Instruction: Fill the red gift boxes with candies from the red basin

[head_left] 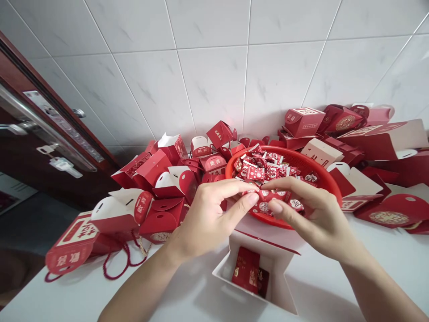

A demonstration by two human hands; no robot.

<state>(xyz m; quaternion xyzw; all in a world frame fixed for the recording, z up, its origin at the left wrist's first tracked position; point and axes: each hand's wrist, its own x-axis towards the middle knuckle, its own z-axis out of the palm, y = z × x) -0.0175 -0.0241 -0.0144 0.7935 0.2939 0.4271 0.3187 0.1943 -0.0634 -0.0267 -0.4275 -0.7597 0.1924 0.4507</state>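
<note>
My left hand (pixel 209 217) and my right hand (pixel 311 214) meet over the front rim of a red plastic basket (pixel 330 183). Thumbs and fingers of both close on a red wrapped candy (pixel 264 205) with white double-happiness print. Behind it, the basket holds many similar red and white wrapped candies (pixel 256 172). Just below my hands an open gift box (pixel 281 273), white inside, stands on the white table. Dark red packets (pixel 246 268) with gold print lie at its bottom.
Red gift boxes (pixel 154 167) are heaped along the left, some with cord handles (pixel 117 270). More red boxes (pixel 385 210) crowd the right side. A tiled wall (pixel 214 76) closes off the back. At far left is a dark door (pixel 40 147) with keys in its lock.
</note>
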